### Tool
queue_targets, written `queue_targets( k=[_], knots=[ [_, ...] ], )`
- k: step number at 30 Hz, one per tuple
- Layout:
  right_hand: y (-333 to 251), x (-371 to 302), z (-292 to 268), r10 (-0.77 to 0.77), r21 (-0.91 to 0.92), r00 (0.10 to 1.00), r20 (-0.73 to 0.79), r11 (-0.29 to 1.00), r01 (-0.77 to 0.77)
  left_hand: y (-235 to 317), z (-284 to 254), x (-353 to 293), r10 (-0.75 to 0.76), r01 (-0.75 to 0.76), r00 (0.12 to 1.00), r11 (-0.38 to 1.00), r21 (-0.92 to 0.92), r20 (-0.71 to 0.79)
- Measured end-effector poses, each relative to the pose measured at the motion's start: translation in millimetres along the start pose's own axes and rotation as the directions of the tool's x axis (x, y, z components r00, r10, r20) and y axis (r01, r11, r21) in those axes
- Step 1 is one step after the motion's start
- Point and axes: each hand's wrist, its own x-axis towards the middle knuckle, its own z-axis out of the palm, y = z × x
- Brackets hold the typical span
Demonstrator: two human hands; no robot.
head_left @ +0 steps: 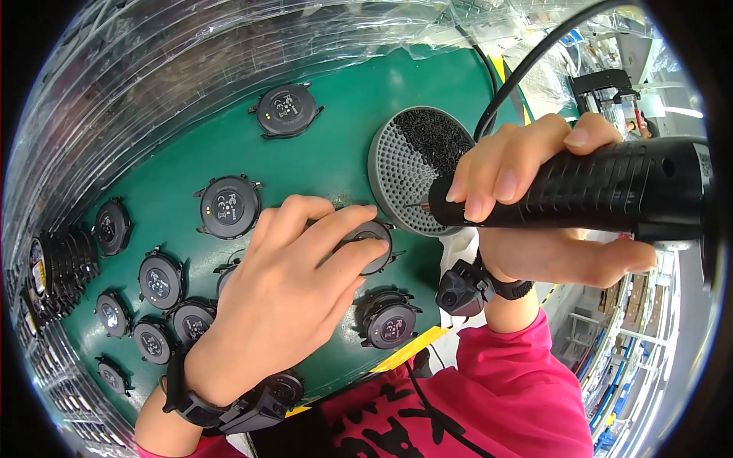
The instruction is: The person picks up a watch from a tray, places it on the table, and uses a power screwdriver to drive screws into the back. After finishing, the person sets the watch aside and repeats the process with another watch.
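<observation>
My right hand (527,172) wraps round a black electric screwdriver (611,187), held nearly level. Its thin bit points left, over the lower part of a round grey dimpled tray (393,164). Small black screws (437,137) cover the tray's upper right part. My left hand (282,286) reaches across the green mat, its fingertips closed over a round black watch case (374,258) lying face down just left of the tray's lower edge. Those fingers partly hide the case. Another watch case (388,320) sits below it, near the mat's front edge.
Several more watch cases lie about the green mat (328,168), among them one at the back (287,111) and one left of centre (229,206). A stack of cases (61,267) stands far left. Clear plastic wrap (229,46) borders the back. A black cable (519,72) loops behind my right hand.
</observation>
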Motion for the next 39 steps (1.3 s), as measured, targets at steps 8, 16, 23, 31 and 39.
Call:
queue_targets(
  k=[8,16,23,31,39],
  knots=[
    [-23,1,25,0.117,0.143,0.978,-0.174,0.985,-0.092,1,1,1,0.000,0.000,1.000,1.000,0.005,-0.014],
    [-25,1,32,0.133,0.029,0.989,-0.070,0.991,-0.131,1,2,2,-0.013,0.013,1.000,1.000,0.009,-0.019],
    [-21,2,24,0.131,0.081,0.991,-0.017,0.988,-0.129,3,3,1,-0.035,0.034,0.999,0.999,-0.012,-0.030],
    [-26,11,27,0.204,0.048,0.976,0.076,0.977,-0.208,4,4,2,-0.047,0.046,0.998,0.998,-0.033,-0.037],
    [-28,19,39,0.280,0.067,0.959,0.042,0.957,-0.283,3,5,1,-0.037,0.034,0.997,0.999,-0.040,-0.063]
  ],
)
